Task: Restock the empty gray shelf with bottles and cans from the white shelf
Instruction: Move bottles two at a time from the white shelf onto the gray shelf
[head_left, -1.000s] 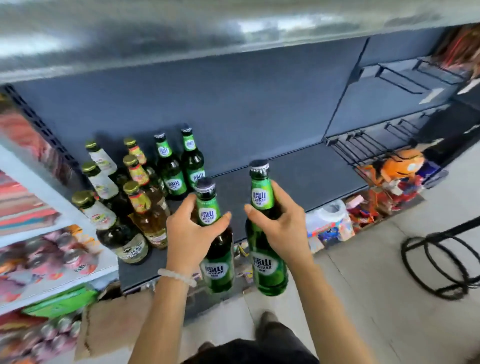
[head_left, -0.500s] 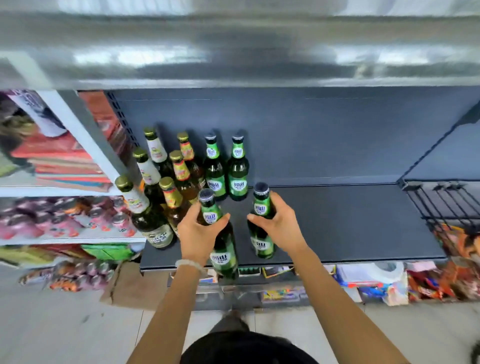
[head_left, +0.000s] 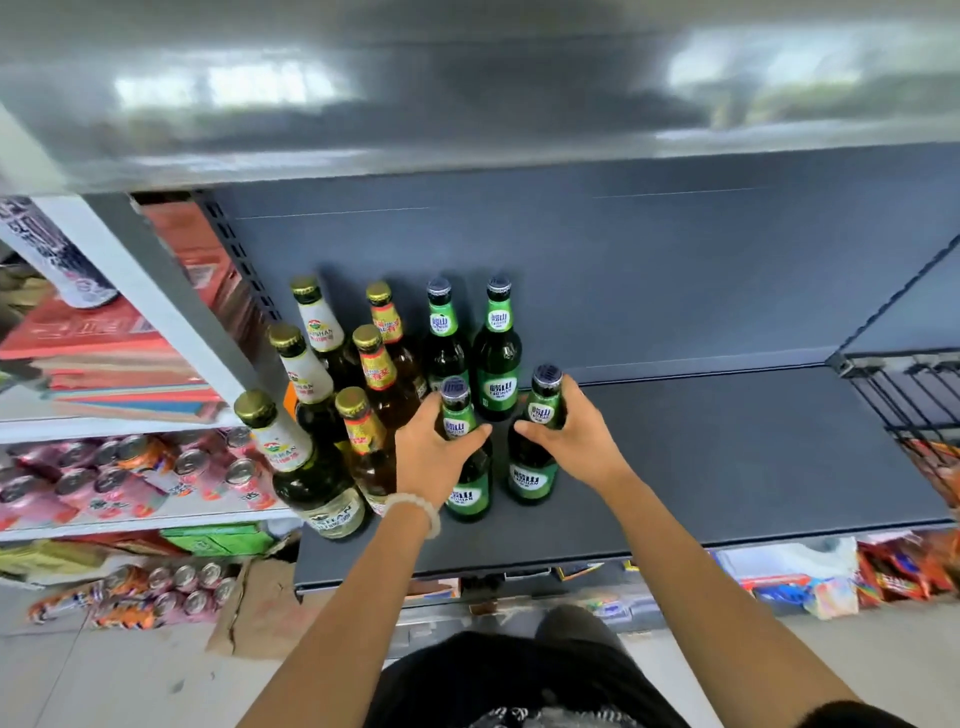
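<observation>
My left hand (head_left: 428, 457) grips the neck of a green beer bottle (head_left: 467, 493) that stands on the gray shelf (head_left: 727, 467). My right hand (head_left: 576, 441) grips a second green beer bottle (head_left: 532, 478) just to its right, also standing on the shelf board. Behind them stand two more green bottles (head_left: 496, 364). To the left are three amber bottles with red labels (head_left: 382, 384) and three dark bottles with white neck labels (head_left: 301, 467).
The white shelf (head_left: 130, 519) at left holds pink cans (head_left: 119, 483) and red boxes. More cans (head_left: 166, 592) and cardboard lie on the floor. A wire basket (head_left: 909, 395) hangs at right, with snack packets (head_left: 909, 571) below. The upper gray shelf board (head_left: 467, 104) overhangs.
Both hands carried the green bottles forward and down onto the gray shelf, in front of the two green bottles at the back. The view has turned left and come closer.
</observation>
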